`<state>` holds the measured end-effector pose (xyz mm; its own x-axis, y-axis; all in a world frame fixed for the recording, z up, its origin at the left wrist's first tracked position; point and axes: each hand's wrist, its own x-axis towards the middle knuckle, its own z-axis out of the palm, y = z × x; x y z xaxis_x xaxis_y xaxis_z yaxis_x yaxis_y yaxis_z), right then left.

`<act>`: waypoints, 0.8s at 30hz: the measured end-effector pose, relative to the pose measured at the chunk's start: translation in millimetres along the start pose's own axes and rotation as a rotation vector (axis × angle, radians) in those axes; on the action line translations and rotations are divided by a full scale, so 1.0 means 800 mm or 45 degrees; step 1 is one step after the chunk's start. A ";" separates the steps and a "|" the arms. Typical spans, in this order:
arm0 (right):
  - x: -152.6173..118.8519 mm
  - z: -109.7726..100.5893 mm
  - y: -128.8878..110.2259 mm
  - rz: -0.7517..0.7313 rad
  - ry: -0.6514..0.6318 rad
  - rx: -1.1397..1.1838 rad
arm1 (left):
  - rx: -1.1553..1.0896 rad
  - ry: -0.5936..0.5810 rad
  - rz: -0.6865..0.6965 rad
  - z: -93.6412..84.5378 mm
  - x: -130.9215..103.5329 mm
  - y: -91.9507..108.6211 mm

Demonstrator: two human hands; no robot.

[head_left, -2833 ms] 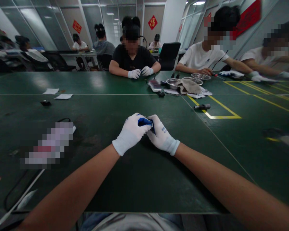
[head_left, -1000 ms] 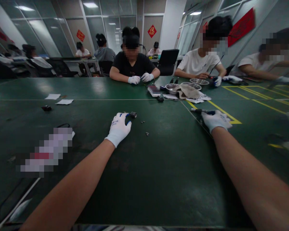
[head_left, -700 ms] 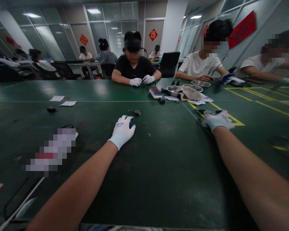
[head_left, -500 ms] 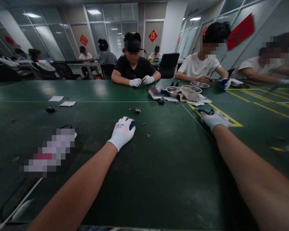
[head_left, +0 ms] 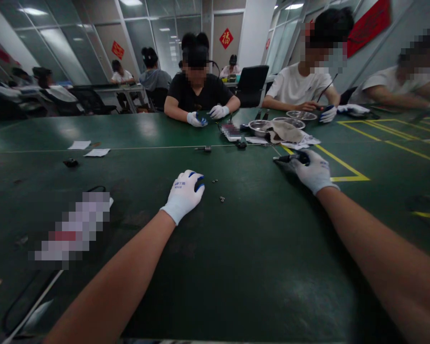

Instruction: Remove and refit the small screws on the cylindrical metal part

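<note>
My right hand [head_left: 313, 172], in a white glove with a blue palm, grips a dark, slim handheld tool [head_left: 290, 158] whose narrow end points left over the table. Its exact kind cannot be made out. On the green tabletop [head_left: 243, 267] rests my left hand [head_left: 184, 193], gloved the same way, fingers bent and thumb apart, with nothing seen in it. Just right of that hand lie small metal rings [head_left: 222, 198] and a pair of tinier ones [head_left: 215, 181]. Farther back is a small metal cylinder with a thin shaft [head_left: 203, 149].
Metal bowls [head_left: 260, 127], a crumpled cloth [head_left: 284, 132] and papers lie toward the back right. At left are a blurred-out power strip-like object [head_left: 75, 227] with a cable, a small black piece [head_left: 70, 163] and white papers [head_left: 97, 152]. Co-workers sit across the table.
My right hand has lifted slightly and moved a little left with the tool, which now points more level. My left hand has hardly moved. The view has tilted slightly.
</note>
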<state>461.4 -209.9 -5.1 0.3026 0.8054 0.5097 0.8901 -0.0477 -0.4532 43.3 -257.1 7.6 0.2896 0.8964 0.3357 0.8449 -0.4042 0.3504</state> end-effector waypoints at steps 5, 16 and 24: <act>-0.039 0.024 -0.068 -0.379 -0.040 0.237 | -0.129 0.057 0.069 0.000 -0.005 0.007; -0.083 0.045 -0.124 -0.358 0.028 0.488 | -0.177 0.003 0.186 0.000 -0.009 0.020; -0.122 0.048 -0.167 -0.271 0.010 0.711 | -0.246 -0.031 0.207 0.003 -0.013 0.035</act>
<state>300.1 -259.0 -22.5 0.1416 0.7585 0.6361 0.6183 0.4340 -0.6552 64.9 -277.3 11.7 0.4275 0.8196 0.3814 0.6852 -0.5689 0.4548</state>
